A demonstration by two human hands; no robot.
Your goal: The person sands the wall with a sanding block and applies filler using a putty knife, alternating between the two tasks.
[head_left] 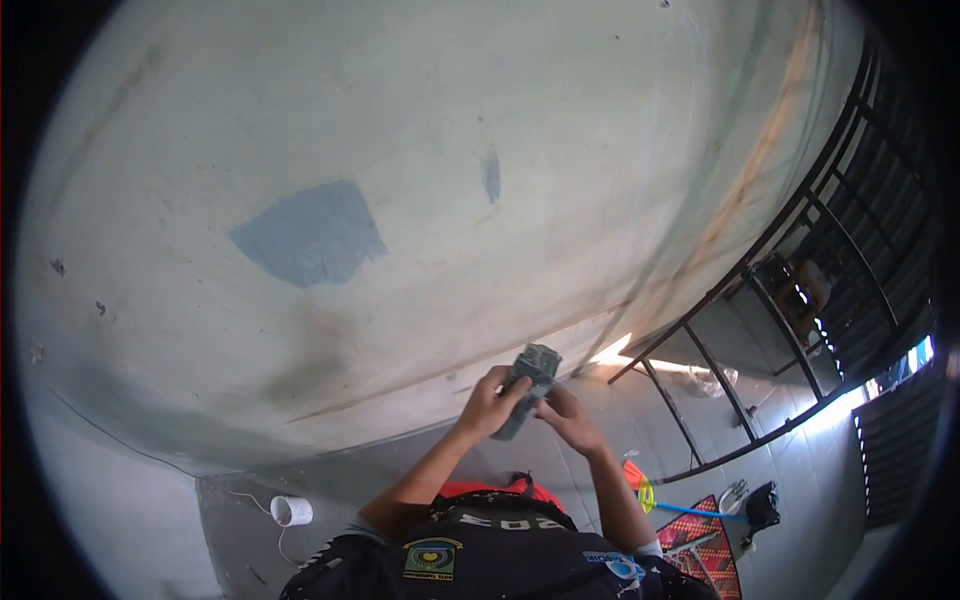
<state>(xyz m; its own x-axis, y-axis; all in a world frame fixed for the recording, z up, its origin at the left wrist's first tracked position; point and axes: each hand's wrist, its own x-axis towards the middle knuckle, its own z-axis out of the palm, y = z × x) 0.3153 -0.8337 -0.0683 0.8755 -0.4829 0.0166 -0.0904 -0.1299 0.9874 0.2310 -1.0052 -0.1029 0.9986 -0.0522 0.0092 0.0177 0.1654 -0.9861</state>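
In front of my chest, a grey-green block (538, 366), worn and dusty-looking, is held up tilted close to the wall. My left hand (490, 402) is wrapped round its left side, with the thumb lying across the face. On the other side, my right hand (572, 420) is closed at the block's right edge, its fingertips partly hidden. Exactly what the block is made of cannot be made out. The pale wall (420, 270) fills the view ahead, bearing a large blue-grey patch (312, 234) and a smaller grey streak (492, 178).
A white bucket (292, 511) stands on the floor at lower left, with a cord near it. To the right is a dark metal frame (745, 412). A red patterned mat (706, 535) and a blue-handled tool (690, 510) lie at lower right.
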